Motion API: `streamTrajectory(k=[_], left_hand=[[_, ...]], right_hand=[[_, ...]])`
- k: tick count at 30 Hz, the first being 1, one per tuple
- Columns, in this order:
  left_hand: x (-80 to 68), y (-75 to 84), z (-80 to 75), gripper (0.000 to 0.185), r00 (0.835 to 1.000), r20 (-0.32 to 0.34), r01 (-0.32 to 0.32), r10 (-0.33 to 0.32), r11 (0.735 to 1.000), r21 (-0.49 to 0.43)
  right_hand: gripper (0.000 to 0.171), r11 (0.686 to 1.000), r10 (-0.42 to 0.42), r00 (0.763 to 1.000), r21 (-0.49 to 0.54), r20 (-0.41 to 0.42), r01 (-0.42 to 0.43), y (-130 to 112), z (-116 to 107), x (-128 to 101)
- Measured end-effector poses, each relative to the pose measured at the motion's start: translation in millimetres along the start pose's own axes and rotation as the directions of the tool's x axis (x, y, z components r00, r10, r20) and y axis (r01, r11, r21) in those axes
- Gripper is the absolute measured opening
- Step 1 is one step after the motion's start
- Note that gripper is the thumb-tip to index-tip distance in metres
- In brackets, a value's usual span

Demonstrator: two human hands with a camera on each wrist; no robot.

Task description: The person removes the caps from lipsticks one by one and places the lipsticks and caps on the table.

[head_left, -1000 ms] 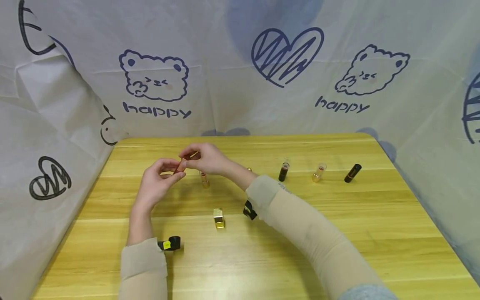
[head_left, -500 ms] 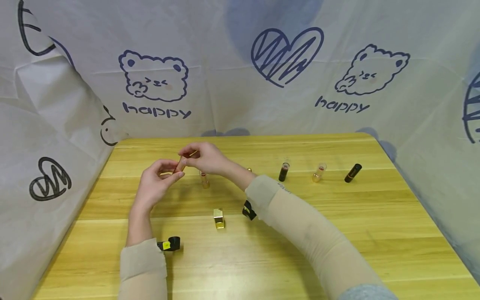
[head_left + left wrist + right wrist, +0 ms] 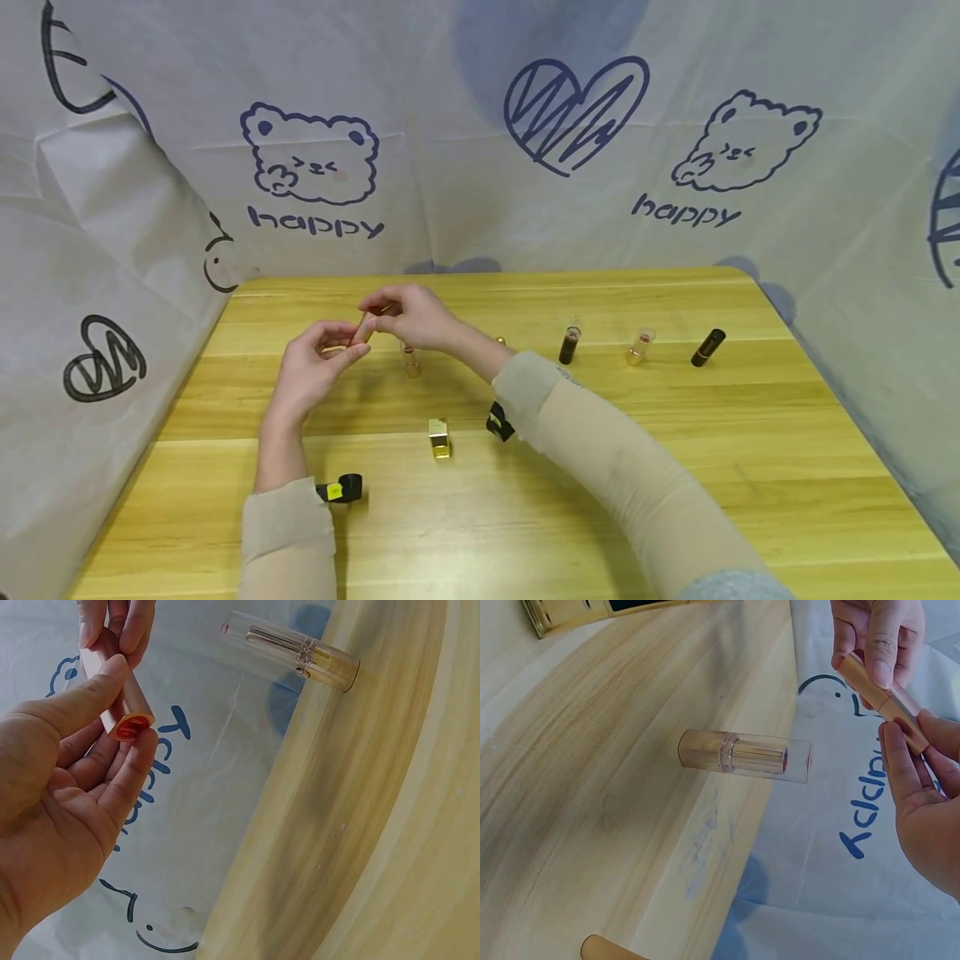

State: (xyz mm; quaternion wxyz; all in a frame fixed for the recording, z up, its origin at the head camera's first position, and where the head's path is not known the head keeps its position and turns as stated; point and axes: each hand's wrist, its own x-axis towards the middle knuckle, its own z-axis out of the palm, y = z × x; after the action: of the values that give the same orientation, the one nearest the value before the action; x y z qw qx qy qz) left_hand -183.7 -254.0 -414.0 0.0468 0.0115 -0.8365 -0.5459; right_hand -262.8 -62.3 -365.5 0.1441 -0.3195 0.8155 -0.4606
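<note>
Rose-gold lipstick tube (image 3: 118,696) sits above the far-left tabletop (image 3: 600,500), pinched at both ends: our left hand (image 3: 311,375) takes the base, our right hand (image 3: 416,317) the top, probably so both get purchase. Clear-capped lipstick (image 3: 410,360) stands just beneath.

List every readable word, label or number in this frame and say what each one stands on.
"happy": under the left bear drawing on the white printed backdrop cloth.
"happy": under the right bear drawing, same cloth.
Black tube with gold lettering: too small to read.
Nothing else is readable.
</note>
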Motion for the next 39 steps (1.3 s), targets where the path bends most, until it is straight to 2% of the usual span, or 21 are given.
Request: streamTrajectory(k=[11, 14, 19, 22, 24, 29, 33, 39], left_hand=[[-0.6, -1.5, 0.7, 0.042, 1.0, -0.008, -0.001, 0.001, 1.0, -0.007], [-1.2, -4.6, -0.9, 0.04, 1.0, -0.022, -0.022, 0.023, 1.0, 0.007], [-6.0, -9.4, -10.2, 0.039, 0.994, -0.104, -0.023, 0.017, 0.998, -0.055], [-8.4, -9.0, -14.2, 0.041, 0.99, -0.139, -0.02, 0.006, 0.995, -0.102], [-8.2, -9.5, -14.6, 0.042, 0.991, -0.134, -0.023, 0.009, 0.994, -0.103], [-6.7, -11.5, -10.4, 0.041, 0.994, -0.106, -0.034, 0.023, 0.994, -0.105], [-5.8, -11.7, -7.7, 0.04, 0.994, -0.097, -0.071, 0.06, 0.99, -0.119], [-2.6, -11.1, -5.0, 0.038, 0.995, -0.062, -0.091, 0.082, 0.985, -0.147]], right_hand=[[0.031, 1.0, -0.006, 1.0, -0.003, -0.01, 0.006, 1, 0, 0], [0.032, 0.999, 0.006, 0.999, 0.039, -0.041, -0.004, 2, -3, 2], [0.031, 0.99, 0.033, 0.99, 0.144, -0.139, -0.013, 0, -16, 4], [0.031, 0.985, 0.037, 0.988, 0.171, -0.15, -0.011, -1, -24, 5], [0.031, 0.985, 0.039, 0.988, 0.171, -0.152, -0.013, -1, -27, 5], [0.031, 0.994, 0.035, 0.984, 0.113, -0.174, -0.015, 2, -34, 5], [0.034, 0.999, 0.009, 0.984, 0.036, -0.178, -0.002, 5, -38, 9], [0.031, 0.994, -0.011, 0.994, -0.112, -0.109, -0.001, 12, -39, 19]])
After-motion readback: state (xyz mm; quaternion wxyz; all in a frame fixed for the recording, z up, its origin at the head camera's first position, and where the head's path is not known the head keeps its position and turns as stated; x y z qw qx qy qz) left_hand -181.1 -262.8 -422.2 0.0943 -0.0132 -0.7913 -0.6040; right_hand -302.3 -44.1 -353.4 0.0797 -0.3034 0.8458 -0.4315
